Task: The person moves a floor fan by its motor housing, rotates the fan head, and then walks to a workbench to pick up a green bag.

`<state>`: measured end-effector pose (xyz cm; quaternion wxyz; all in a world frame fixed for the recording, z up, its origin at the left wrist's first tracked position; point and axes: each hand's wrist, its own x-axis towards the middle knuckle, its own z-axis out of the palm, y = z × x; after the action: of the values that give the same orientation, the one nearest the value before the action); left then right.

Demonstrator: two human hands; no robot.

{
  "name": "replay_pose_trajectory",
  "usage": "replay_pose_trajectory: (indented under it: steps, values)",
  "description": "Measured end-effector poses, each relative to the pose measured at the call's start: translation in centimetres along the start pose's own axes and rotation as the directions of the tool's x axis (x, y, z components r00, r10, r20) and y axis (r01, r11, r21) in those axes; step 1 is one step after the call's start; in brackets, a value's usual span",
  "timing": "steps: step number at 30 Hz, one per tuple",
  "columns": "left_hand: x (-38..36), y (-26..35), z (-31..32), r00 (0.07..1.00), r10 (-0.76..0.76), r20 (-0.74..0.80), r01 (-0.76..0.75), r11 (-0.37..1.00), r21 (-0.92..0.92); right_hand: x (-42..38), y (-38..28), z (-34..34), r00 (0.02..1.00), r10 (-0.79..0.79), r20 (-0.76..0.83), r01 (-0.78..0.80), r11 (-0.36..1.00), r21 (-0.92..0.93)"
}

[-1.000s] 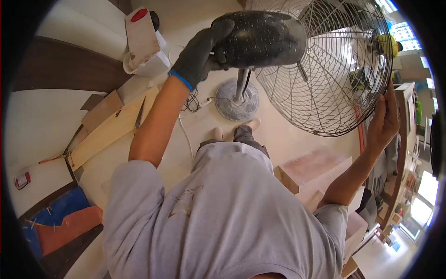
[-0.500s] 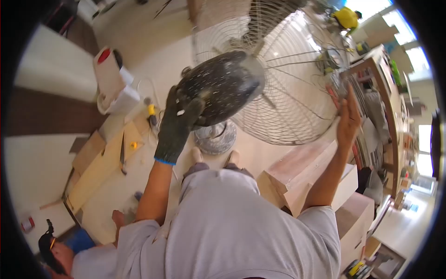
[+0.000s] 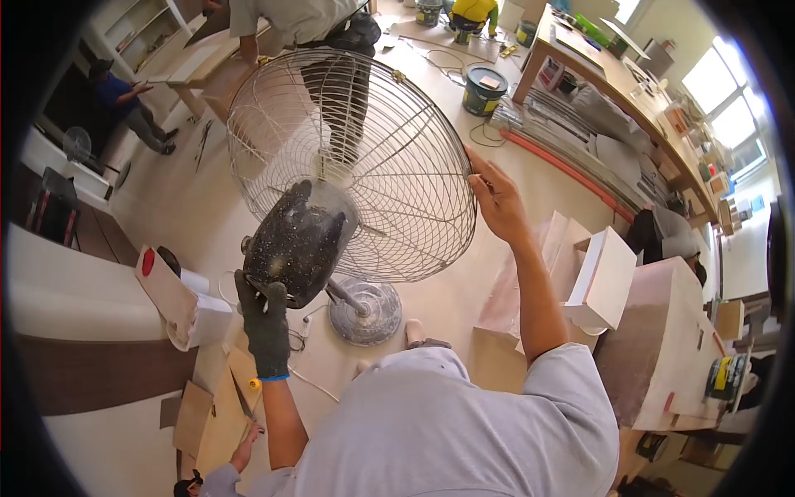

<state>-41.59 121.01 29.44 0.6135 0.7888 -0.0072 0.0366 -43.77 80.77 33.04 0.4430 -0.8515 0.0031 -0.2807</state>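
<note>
A large pedestal fan with a round wire cage stands before me on a dusty round base. Its black motor housing is speckled with white and faces me. My left hand, in a dark glove with a blue cuff, has its fingers on the lower rear of the housing, partly hidden behind it. My right hand, bare, holds the right rim of the cage, with the fingers along its outer side and the thumb against the wires.
Beyond the fan a person in grey stands by a wooden table. Other people are at the far left, far top and bottom left. Buckets, long boards, cables and wooden boxes lie around.
The view has swung, and the fan sits lower and further left in it. My right hand, earlier beside the cage with fingers extended, is now on its rim. My left hand stays at the housing.
</note>
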Motion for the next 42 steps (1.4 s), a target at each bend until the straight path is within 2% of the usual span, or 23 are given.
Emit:
replay_pose_trajectory:
  steps: [1,2,3,4,5,7,10,13,21,27,30,40,42]
  values:
    - [-0.4,0.2,0.4,0.998,0.039,-0.047,-0.042,0.997,-0.061,-0.3,-0.1,0.1,1.000,0.000,-0.009,0.000,1.000,-0.005]
    - [-0.5,0.6,0.3,0.981,0.191,-0.046,-0.182,0.971,0.157,-0.4,-0.3,0.2,1.000,0.000,-0.023,-0.001,1.000,-0.019]
    - [-0.6,1.2,0.0,0.943,0.333,-0.016,-0.305,0.879,0.366,-0.4,-0.6,0.3,0.999,0.001,-0.034,-0.002,0.999,-0.034]
    - [-0.8,1.6,-0.2,0.887,0.459,0.041,-0.403,0.730,0.552,-0.5,-0.8,0.4,0.999,0.002,-0.043,-0.004,0.999,-0.047]
    - [-1.1,2.0,0.0,0.903,0.429,0.031,-0.388,0.781,0.489,-0.6,-0.8,0.6,0.998,0.000,-0.059,-0.004,0.998,-0.067]
    - [-1.1,1.9,-0.1,0.880,0.469,0.080,-0.449,0.761,0.468,-0.5,-0.6,0.9,0.996,-0.004,-0.087,-0.006,0.994,-0.106]
    - [-1.1,1.5,-0.2,0.856,0.499,0.132,-0.499,0.735,0.459,-0.4,-0.9,0.9,0.983,-0.152,-0.107,0.128,0.970,-0.209]
    - [-1.3,1.5,-0.4,0.844,0.517,0.144,-0.521,0.724,0.453,-0.7,-1.8,0.9,0.985,-0.084,-0.151,0.042,0.965,-0.259]
    - [-1.4,1.9,-0.8,0.837,0.519,0.173,-0.534,0.705,0.467,-1.8,-3.6,1.0,0.971,-0.035,-0.235,-0.026,0.967,-0.252]
    - [-1.6,1.6,-1.1,0.847,0.510,0.153,-0.515,0.711,0.478,-2.8,-4.4,0.6,0.926,-0.145,-0.349,0.030,0.949,-0.315]
    - [-1.8,1.5,-1.4,0.834,0.530,0.155,-0.527,0.679,0.512,-3.4,-5.1,0.3,0.919,-0.109,-0.379,-0.001,0.961,-0.278]
    - [-1.9,2.2,-2.5,0.794,0.565,0.225,-0.584,0.607,0.539,-4.0,-8.7,0.7,0.924,-0.161,-0.346,0.034,0.938,-0.344]
    - [-1.4,2.9,-2.6,0.799,0.532,0.280,-0.597,0.647,0.474,-3.3,-8.8,1.4,0.928,-0.210,-0.309,0.073,0.912,-0.404]
